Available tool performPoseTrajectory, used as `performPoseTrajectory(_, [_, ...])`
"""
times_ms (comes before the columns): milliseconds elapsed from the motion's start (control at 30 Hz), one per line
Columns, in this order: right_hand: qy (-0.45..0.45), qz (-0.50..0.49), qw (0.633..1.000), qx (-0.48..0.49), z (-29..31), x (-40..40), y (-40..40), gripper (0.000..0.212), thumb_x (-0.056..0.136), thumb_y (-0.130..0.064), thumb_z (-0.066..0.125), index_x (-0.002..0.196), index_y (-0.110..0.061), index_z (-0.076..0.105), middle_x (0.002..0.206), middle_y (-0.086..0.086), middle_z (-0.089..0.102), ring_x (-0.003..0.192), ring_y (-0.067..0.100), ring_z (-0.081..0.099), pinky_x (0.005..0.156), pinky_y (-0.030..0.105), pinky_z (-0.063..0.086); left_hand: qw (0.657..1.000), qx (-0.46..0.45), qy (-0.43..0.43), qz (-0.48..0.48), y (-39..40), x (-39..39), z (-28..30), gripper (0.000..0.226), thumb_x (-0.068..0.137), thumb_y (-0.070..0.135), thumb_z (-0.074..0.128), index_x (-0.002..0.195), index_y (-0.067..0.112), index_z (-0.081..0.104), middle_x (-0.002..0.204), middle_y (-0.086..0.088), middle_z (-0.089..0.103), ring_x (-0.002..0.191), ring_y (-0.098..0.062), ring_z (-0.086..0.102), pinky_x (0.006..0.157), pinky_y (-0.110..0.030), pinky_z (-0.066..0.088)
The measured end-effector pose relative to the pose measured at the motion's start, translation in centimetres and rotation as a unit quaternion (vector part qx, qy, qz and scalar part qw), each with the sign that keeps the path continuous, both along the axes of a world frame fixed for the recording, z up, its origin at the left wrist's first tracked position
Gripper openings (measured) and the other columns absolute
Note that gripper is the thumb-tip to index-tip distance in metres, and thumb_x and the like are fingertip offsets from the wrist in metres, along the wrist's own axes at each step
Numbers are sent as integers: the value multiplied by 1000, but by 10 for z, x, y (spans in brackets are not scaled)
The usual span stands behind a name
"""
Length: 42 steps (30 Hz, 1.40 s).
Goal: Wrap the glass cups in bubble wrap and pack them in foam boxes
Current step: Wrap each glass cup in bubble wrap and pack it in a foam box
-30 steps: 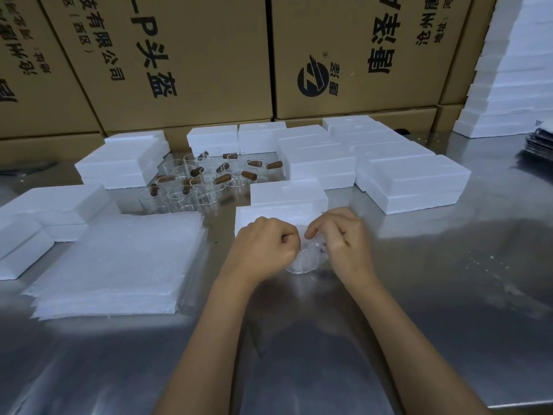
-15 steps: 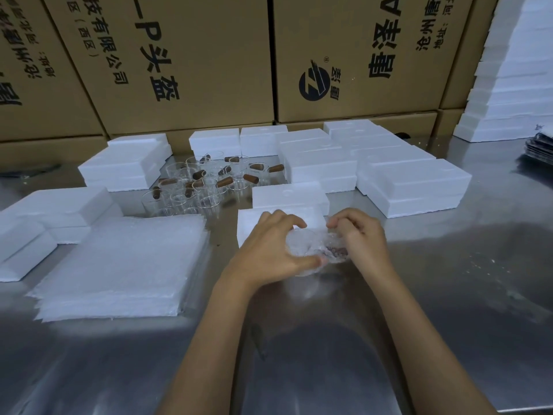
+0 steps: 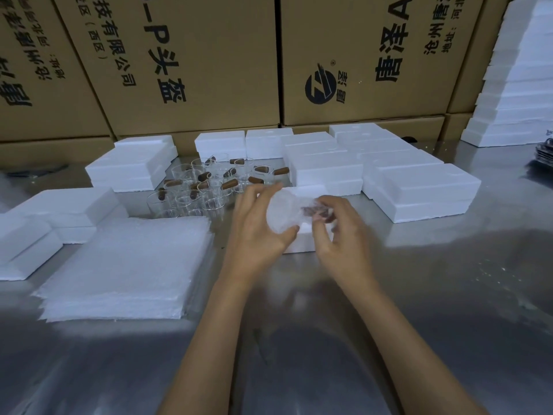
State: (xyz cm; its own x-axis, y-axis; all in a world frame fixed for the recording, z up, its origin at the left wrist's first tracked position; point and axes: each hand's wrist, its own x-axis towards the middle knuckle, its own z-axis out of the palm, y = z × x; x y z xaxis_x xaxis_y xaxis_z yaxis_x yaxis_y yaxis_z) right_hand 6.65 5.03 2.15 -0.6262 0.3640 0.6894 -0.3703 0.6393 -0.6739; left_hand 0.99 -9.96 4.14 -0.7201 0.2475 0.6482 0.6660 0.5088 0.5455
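Note:
A glass cup wrapped in bubble wrap (image 3: 284, 214) is held up above the table between both hands, its brown handle showing through the wrap on the right. My left hand (image 3: 257, 226) grips its left side, thumb under it. My right hand (image 3: 338, 232) pinches the wrap at the handle end. Just behind and below lies a white foam box (image 3: 302, 244), mostly hidden by the hands. Several unwrapped glass cups (image 3: 206, 190) with brown handles stand further back. A stack of bubble wrap sheets (image 3: 125, 268) lies to the left.
Closed white foam boxes (image 3: 419, 193) lie in rows at the back and right, more foam boxes (image 3: 59, 205) at the left. Brown cardboard cartons (image 3: 359, 61) form a wall behind. A tall stack of foam (image 3: 520, 85) rises at the far right. The steel table (image 3: 434, 295) spreads in front.
Both hands have lifted the wrapped cup off the table and turned it. The left hand has opened from a fist to a grip round the bundle's side.

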Motion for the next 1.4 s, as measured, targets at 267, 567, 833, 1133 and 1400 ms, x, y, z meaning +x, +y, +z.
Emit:
performPoseTrajectory(267, [-69, -40, 988, 132, -15, -39, -8, 23, 97, -16, 57, 118, -19, 65, 110, -5, 68, 95, 19, 65, 90, 37, 45, 994, 6, -50, 96, -9, -24, -26, 75, 77, 32, 85, 144, 19, 54, 133, 2, 50, 124, -11, 35, 103, -19, 25])
performPoseTrajectory(567, [-120, -32, 984, 131, -23, -42, -3, 29, 96, -18, 56, 124, -19, 62, 103, -5, 70, 95, 19, 64, 94, 38, 40, 984, 47, -132, 113, -4, -24, -32, 72, 78, 30, 84, 143, 17, 55, 139, -1, 50, 131, -14, 40, 102, -14, 25])
performPoseTrajectory(833, [-95, -101, 988, 75, -16, -32, -1, 17, 83, -14, 62, 98, -17, 69, 76, -12, 60, 77, 23, 64, 84, 39, 48, 975, 122, -178, 51, 2, -13, -26, 39, 93, 35, 68, 130, 23, 67, 121, 15, 53, 118, -3, 51, 103, -22, 39])
performPoseTrajectory(1133, [-206, 12, 904, -374, -9, -44, 48, 46, 80, -63, 40, 114, -42, 62, 123, -16, 61, 125, 15, 53, 106, 37, 40, 876, 278, -394, 23, -1, -31, -18, 46, 102, 58, 33, 127, 36, 64, 131, 10, 64, 125, -9, 56, 112, -42, 38])
performPoseTrajectory(1400, [-310, 62, 885, -342, -9, -51, 53, 77, 64, -88, 40, 117, -40, 69, 129, -11, 64, 125, 15, 55, 113, 43, 37, 850, 298, -429, -66, -1, -38, -14, 47, 101, 63, 29, 110, 39, 68, 93, 25, 75, 91, 7, 69, 74, -18, 53])
